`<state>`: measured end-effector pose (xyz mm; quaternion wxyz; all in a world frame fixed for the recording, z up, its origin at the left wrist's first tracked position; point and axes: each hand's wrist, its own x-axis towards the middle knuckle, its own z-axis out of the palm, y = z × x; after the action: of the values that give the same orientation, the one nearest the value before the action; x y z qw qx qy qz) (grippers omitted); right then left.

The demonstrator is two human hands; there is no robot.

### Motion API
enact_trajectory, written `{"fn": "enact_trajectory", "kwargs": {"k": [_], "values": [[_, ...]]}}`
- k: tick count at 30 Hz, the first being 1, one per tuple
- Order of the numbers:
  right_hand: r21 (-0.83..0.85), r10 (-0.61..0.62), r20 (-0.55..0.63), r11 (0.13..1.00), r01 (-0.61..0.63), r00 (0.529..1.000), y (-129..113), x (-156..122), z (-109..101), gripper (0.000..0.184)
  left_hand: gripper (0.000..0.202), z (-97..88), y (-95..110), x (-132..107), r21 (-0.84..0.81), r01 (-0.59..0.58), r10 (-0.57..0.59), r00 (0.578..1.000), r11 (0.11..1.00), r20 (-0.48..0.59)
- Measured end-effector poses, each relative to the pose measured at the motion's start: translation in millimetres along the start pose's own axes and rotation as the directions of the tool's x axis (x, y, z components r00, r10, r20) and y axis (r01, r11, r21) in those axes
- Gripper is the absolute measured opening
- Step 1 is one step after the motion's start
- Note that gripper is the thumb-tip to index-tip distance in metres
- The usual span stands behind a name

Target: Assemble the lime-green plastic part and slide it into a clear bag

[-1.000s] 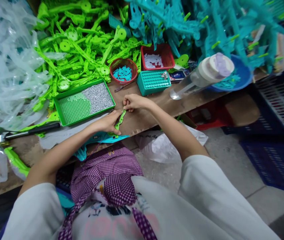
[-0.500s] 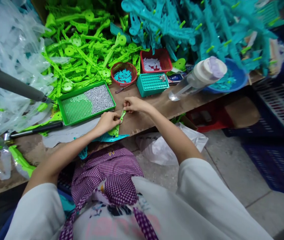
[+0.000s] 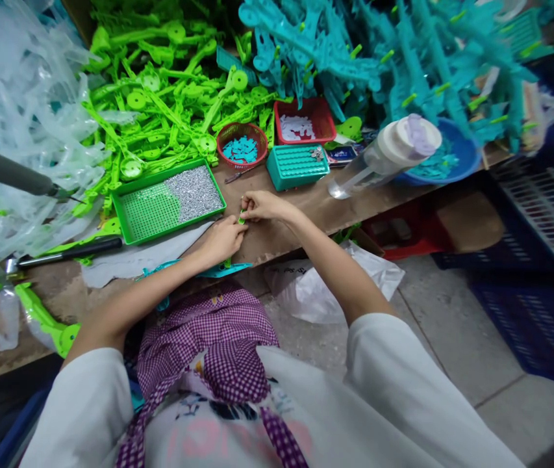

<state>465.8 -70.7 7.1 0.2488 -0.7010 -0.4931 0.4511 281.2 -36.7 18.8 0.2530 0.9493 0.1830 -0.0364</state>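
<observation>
Both hands meet at the bench edge over a bright green plastic part (image 3: pixel 241 219), mostly covered by fingers. My left hand (image 3: pixel 225 238) is closed over it, fingers reaching toward its far end. Pinched close to that same end is my right hand (image 3: pixel 263 205); whether a smaller piece sits in its fingertips is hidden. Below my left hand, a teal plastic part (image 3: pixel 228 270) lies at the bench edge. A green mesh tray (image 3: pixel 146 211) holding small silvery metal pieces (image 3: pixel 193 192) stands just beyond my left hand.
Behind stand a red basket (image 3: pixel 221 155) of teal pieces, a red bin (image 3: pixel 330 133) of white pieces and a teal box (image 3: pixel 296 170). A clear bottle (image 3: pixel 378 153) is at right. Green parts (image 3: pixel 160 97) pile up behind; a black-handled tool (image 3: pixel 72 252) lies left.
My left hand has slid forward along the green part toward my right hand, covering more of it. The right hand has barely moved. The grey tool at left sits lower in view.
</observation>
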Motion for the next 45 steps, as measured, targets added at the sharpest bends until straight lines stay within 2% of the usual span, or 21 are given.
{"fn": "enact_trajectory", "kwargs": {"k": [7, 10, 13, 15, 17, 21, 26, 29, 33, 39, 43, 45], "values": [[0.064, -0.009, -0.013, 0.998, 0.009, 1.0, 7.9, 2.3, 3.3, 0.024, 0.035, 11.1, -20.0, -14.2, -0.029, 0.017, -0.018, 0.999, 0.999, -0.049], [0.087, -0.015, -0.007, 0.996, 0.015, 1.0, 11.2, 4.2, 4.4, 0.024, 0.031, 7.2, -25.4, -19.4, -0.152, 0.028, -0.035, 0.999, 0.988, -0.042], [0.077, -0.034, -0.021, 0.996, 0.036, 0.999, 12.1, 4.7, 5.6, 0.024, 0.021, -1.2, -30.5, -19.5, -0.315, 0.112, -0.125, 0.992, 0.943, -0.024], [0.002, -0.046, -0.034, 0.999, 0.046, 0.998, 11.0, 3.6, 7.2, 0.02, 0.016, -5.3, -33.7, -17.4, -0.357, 0.181, -0.191, 0.981, 0.917, 0.007], [-0.141, -0.066, -0.076, 0.988, 0.055, 0.995, 8.7, 0.8, 9.8, 0.016, 0.014, -6.3, -36.7, -14.4, -0.371, 0.223, -0.229, 0.973, 0.901, 0.029], [-0.403, -0.12, -0.18, 0.914, 0.038, 0.976, 3.7, -7.6, 17.4, 0.008, 0.013, -0.4, -41.9, -9.0, -0.464, 0.291, -0.29, 0.954, 0.837, 0.074], [-0.465, -0.141, -0.183, 0.884, 0.041, 0.973, 0.1, -13.7, 21.9, 0.005, 0.018, 8.4, -44.7, -6.2, -0.571, 0.363, -0.37, 0.922, 0.736, 0.11], [-0.471, -0.138, -0.175, 0.881, 0.041, 0.975, -1.3, -13.7, 20.9, 0.007, 0.015, 9.2, -42.8, -3.0, -0.599, 0.38, -0.397, 0.911, 0.705, 0.111], [-0.486, -0.13, -0.172, 0.874, 0.031, 0.976, -2.5, -14.4, 20.6, 0.009, 0.015, 2.8, -38.0, 5.0, -0.608, 0.424, -0.407, 0.896, 0.671, 0.177], [-0.492, -0.117, -0.174, 0.87, 0.016, 0.978, -3.4, -13.9, 21.2, 0.011, 0.015, -9.9, -31.6, 15.7, -0.54, 0.48, -0.397, 0.877, 0.691, 0.271], [-0.469, -0.136, -0.181, 0.883, 0.036, 0.974, -1.0, -13.6, 19.7, 0.01, 0.016, -7.8, -30.2, 16.1, -0.562, 0.512, -0.421, 0.858, 0.65, 0.295], [-0.417, -0.19, -0.222, 0.905, 0.083, 0.956, 2.3, -21.7, 23.4, 0.011, 0.013, -3.6, -31.7, 14.1, -0.594, 0.498, -0.42, 0.864, 0.632, 0.277]]}}
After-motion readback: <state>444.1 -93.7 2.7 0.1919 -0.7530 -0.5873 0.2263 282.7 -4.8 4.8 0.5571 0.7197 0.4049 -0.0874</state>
